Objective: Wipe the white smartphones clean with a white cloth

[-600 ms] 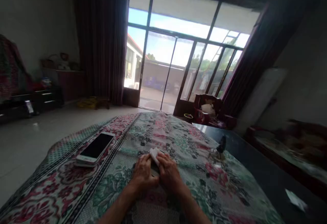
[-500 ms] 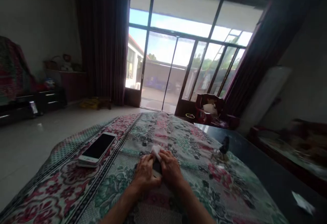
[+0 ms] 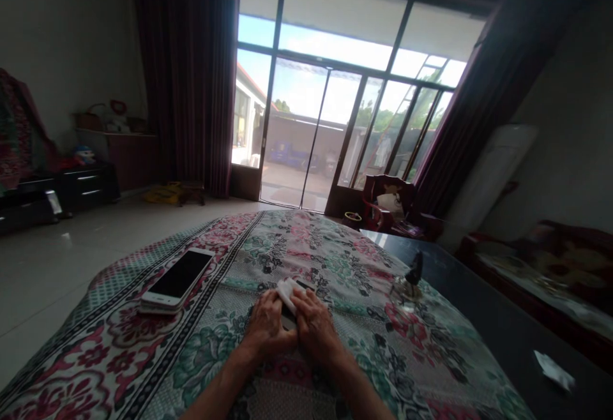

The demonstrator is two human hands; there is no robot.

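Observation:
A folded white tissue (image 3: 287,293) is pressed under the fingers of my right hand (image 3: 316,325), which are bent over it. Beneath the tissue lies a dark, flat, phone-like object (image 3: 288,319), mostly covered by both hands; its far end shows past the tissue. My left hand (image 3: 269,323) is closed along the left side of this object, its thumb across the near end. To the left, a white phone (image 3: 178,277) with a black screen rests on top of another flat, pale device on the patterned tablecloth (image 3: 211,350).
At the right stands a clear bottle (image 3: 407,289) with a black top. Beyond it is a dark table (image 3: 498,318) bearing a crumpled white tissue (image 3: 554,370). A wooden chair (image 3: 389,184) and a glass door (image 3: 306,139) are in the background.
The tissue has shifted slightly left and nearer, with my right hand over it. More of the dark object's far end shows now. The camera view has moved a little.

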